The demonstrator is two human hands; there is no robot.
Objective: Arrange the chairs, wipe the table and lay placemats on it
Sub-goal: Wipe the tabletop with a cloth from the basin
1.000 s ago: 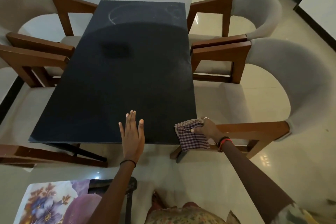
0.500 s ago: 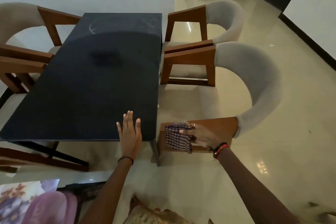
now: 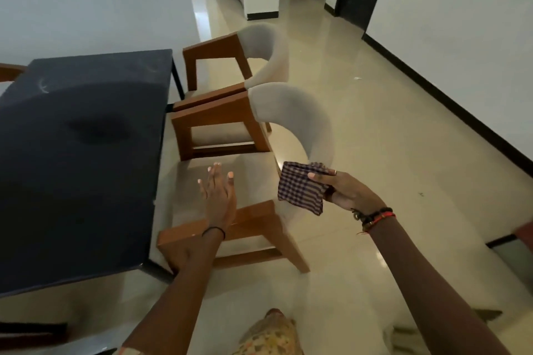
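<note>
Right hand (image 3: 346, 193) pinches the cloth (image 3: 301, 189): thumb on top, fingers curled under. The cloth is folded and checked, lower corner hanging free. It is held in the air, clear of the table (image 3: 80, 153), in front of the end of the near chair (image 3: 251, 219) backrest. Beaded bands (image 3: 375, 217) on that wrist.

Left hand (image 3: 217, 197) flat, fingers straight and slightly spread, holds nothing. It sits over the near chair where the wooden arm meets the seat; can't tell if it touches. Black band (image 3: 213, 230) on that wrist.

Near chair is close against the table's right long edge. Far chair (image 3: 259, 49) is just behind it on the same side, arm rails nearly touching. Table top dark, faint smears at the far end. Glossy tile floor (image 3: 375, 138).
</note>
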